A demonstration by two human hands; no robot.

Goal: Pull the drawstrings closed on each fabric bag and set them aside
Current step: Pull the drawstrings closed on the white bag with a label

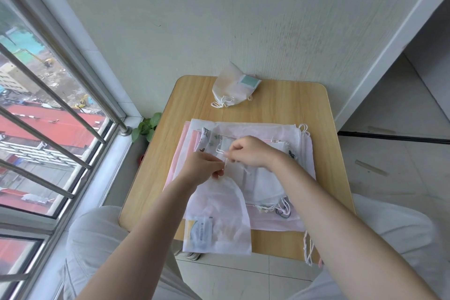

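Note:
A white fabric bag (pixel 219 217) with a label near its bottom lies toward the table's front edge, its mouth gathered under my hands. My left hand (pixel 202 165) pinches the gathered neck of that bag. My right hand (pixel 248 151) pinches its thin white drawstring (pixel 220 150), which loops out to the left. Under both hands lies a flat stack of pink and white bags (pixel 255 134), one with a butterfly print. A closed white bag (pixel 231 89) with tied strings sits at the table's far edge.
The small wooden table (pixel 328 153) stands against a pale wall, with a barred window (pixel 48 117) at the left. A green plant (pixel 146 126) peeks up beside the table's left edge. Loose strings (pixel 308 248) hang over the front right edge. My knees flank the table.

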